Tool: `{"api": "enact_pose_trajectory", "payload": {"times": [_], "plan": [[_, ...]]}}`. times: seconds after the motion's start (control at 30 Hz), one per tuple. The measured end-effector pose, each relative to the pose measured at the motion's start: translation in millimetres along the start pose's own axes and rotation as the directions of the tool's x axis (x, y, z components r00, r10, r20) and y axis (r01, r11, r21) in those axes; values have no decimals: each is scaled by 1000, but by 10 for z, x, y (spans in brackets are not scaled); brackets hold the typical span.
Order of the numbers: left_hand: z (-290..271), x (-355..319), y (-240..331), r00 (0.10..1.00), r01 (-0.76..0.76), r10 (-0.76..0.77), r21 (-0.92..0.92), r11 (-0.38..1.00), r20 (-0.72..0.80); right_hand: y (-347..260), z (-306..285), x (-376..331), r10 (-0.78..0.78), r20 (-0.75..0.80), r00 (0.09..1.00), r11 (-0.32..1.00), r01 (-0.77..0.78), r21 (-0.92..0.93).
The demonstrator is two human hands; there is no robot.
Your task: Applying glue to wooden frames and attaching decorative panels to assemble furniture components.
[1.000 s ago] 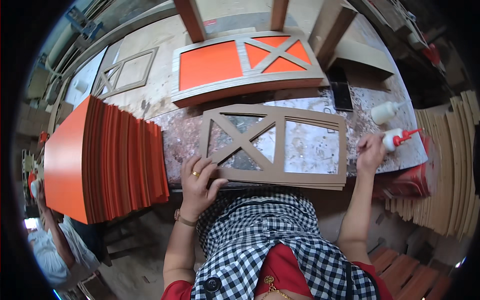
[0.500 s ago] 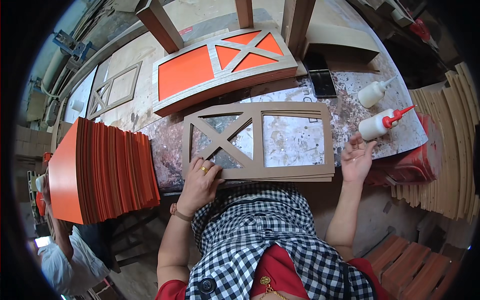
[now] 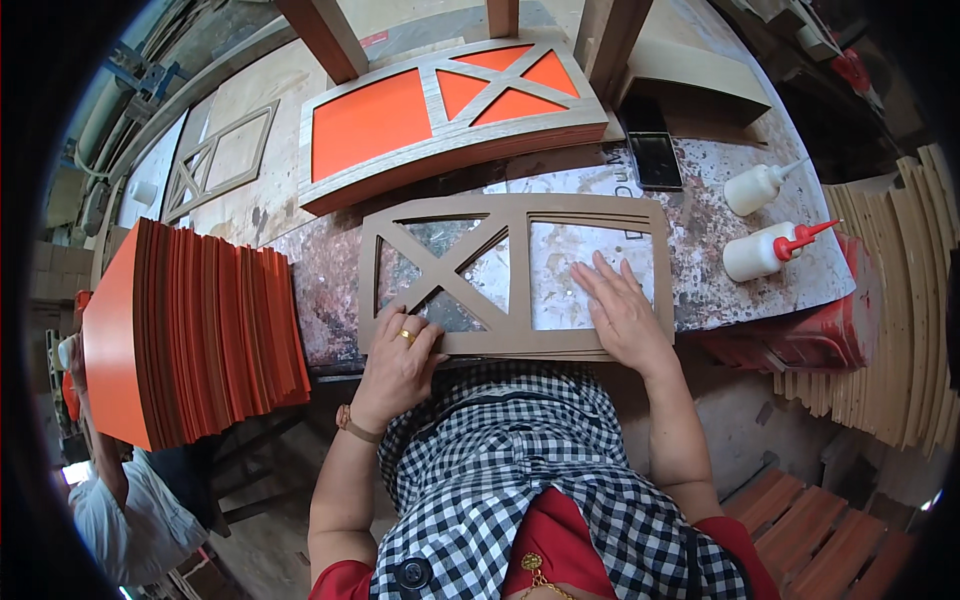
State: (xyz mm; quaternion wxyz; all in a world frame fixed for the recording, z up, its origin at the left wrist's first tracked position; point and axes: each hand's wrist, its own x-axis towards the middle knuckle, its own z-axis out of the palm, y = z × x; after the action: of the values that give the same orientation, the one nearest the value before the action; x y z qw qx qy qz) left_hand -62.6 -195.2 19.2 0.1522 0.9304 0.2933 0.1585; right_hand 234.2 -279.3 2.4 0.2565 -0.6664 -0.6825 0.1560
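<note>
A small stack of brown cut-out frames (image 3: 517,270), each with an X-shaped brace on the left and a square opening on the right, lies at the table's near edge. My left hand (image 3: 402,350) is closed over the near left edge of the stack, fingers curled on top. Reaching in from the right, my right hand (image 3: 625,310) is open, with stretched fingers over the square opening and the palm by the near right corner. Behind the frames is a stack of orange panels with a wood-grain frame (image 3: 450,130) on top.
Many orange boards (image 3: 200,330) stand packed on edge at left. Two glue bottles, one with a white nozzle (image 3: 755,188) and one with a red nozzle (image 3: 765,254), lie at right near a dark phone (image 3: 655,158). A single frame (image 3: 222,160) lies far left; another person's sleeve (image 3: 135,520) shows lower left.
My right hand has moved left, from beside the stack to over its right part. The left hand keeps its place on the near edge. The whole view has shifted slightly.
</note>
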Motion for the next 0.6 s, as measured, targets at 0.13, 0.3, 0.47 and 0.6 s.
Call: {"api": "enact_pose_trajectory", "payload": {"times": [0.13, 0.3, 0.47, 0.6], "plan": [[-9, -16, 19, 999, 12, -12, -12, 1000, -30, 2, -91, -2, -28, 133, 991, 992, 11, 126], [36, -29, -3, 999, 1, -3, -30, 1000, -53, 116, -206, -47, -41, 233, 972, 864, -83, 496], [65, -48, -20, 998, 8, -10, -40, 999, -56, 318, -413, -558, 476, -352, 806, 14, 394, 919], [-13, -30, 70, 999, 12, -12, 9, 1000, -32, 1053, -490, -1374, 836, -290, 466, 21, 500, 866]]}}
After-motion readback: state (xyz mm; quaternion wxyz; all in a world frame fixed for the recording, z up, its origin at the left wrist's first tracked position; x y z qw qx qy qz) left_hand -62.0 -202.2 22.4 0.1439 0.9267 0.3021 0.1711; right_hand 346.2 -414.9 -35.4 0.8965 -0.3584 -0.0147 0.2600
